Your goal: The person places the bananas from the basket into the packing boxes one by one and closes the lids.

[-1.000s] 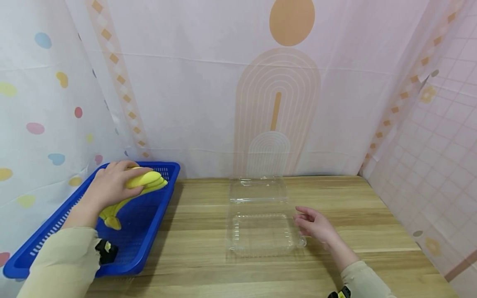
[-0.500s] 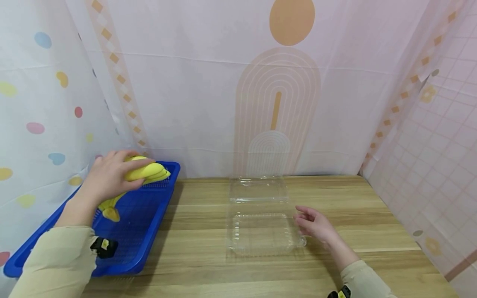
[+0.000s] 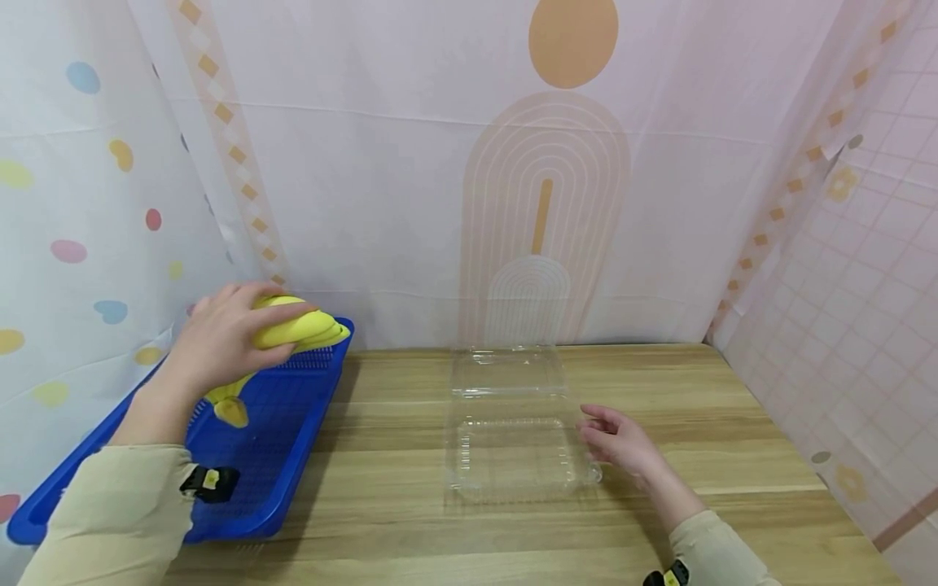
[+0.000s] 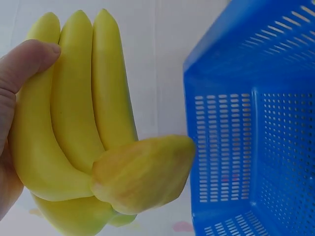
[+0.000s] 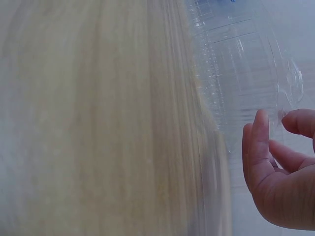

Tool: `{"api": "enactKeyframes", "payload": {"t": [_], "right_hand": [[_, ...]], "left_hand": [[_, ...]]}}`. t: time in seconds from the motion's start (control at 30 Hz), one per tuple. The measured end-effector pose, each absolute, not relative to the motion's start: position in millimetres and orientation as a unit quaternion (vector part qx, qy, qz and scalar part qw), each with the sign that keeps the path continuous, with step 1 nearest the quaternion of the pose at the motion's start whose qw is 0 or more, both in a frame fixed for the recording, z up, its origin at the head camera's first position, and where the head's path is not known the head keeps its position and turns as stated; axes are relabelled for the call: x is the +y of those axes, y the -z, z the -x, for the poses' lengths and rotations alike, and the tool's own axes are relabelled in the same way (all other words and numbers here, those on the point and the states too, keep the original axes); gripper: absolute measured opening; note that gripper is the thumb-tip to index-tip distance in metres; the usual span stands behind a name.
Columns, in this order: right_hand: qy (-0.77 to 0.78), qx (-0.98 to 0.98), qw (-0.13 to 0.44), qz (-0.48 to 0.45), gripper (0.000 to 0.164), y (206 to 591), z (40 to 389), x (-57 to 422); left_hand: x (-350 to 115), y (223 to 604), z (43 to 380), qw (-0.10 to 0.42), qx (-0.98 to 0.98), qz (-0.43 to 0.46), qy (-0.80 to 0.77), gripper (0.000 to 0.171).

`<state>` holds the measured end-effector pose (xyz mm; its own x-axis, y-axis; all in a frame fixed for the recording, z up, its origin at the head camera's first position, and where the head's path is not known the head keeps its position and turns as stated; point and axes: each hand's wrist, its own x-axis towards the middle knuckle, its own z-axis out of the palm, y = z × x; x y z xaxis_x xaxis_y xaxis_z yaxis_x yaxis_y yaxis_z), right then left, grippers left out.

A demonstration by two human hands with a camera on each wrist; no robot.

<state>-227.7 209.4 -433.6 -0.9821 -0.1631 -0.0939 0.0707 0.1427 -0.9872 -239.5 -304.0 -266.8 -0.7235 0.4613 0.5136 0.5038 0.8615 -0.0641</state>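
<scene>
My left hand [image 3: 223, 338] grips a yellow bunch of bananas [image 3: 304, 327], holding it above the blue basket. Several bananas [image 4: 74, 98] show in the left wrist view with the thumb across one of them, and the brownish stem end hangs down toward the camera. A clear plastic clamshell box [image 3: 516, 460] lies on the table with its lid [image 3: 508, 373] folded back. Beside the box's right edge is my right hand [image 3: 621, 443], fingers loosely bent. In the right wrist view its thumb and fingers stand apart near the clear plastic [image 5: 241, 64]; whether they touch it I cannot tell.
A blue slotted basket [image 3: 304, 456] stands at the left of the wooden table [image 3: 388, 480]. Patterned curtains [image 3: 381, 203] enclose the back and both sides. Black wrist straps [image 3: 212, 483] sit at the sleeve cuffs.
The left hand has lifted the banana bunch higher out of the blue basket and shifted it slightly right. My right hand and the clear box have stayed in place.
</scene>
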Motion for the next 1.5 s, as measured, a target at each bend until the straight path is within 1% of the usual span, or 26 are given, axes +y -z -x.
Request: {"api": "enactKeyframes", "payload": {"t": [0.27, 0.43, 0.87, 0.97, 1.23, 1.5], "right_hand": [[0.647, 0.755, 0.092, 0.047, 0.049, 434.0, 226.5, 209.7], [0.645, 0.757, 0.094, 0.052, 0.049, 434.6, 226.9, 210.3], [0.650, 0.753, 0.084, 0.057, 0.047, 434.6, 226.8, 209.3], [0.650, 0.753, 0.085, 0.057, 0.046, 435.0, 226.3, 208.7], [0.650, 0.752, 0.089, 0.061, 0.048, 434.6, 225.6, 208.2], [0.656, 0.746, 0.090, 0.066, 0.049, 435.0, 226.5, 208.7]], "left_hand": [[-287.9, 263.5, 238.6, 0.314, -0.890, 0.326, 0.051, 0.055], [-275.3, 262.2, 238.3, 0.323, -0.878, 0.349, 0.060, 0.058], [-240.6, 260.5, 243.2, 0.364, -0.835, 0.401, 0.094, 0.055], [-232.1, 261.2, 244.7, 0.365, -0.831, 0.410, 0.095, 0.054], [-209.3, 266.8, 244.4, 0.344, -0.836, 0.415, 0.101, 0.052], [-184.7, 275.9, 246.2, 0.347, -0.824, 0.435, 0.110, 0.052]]}}
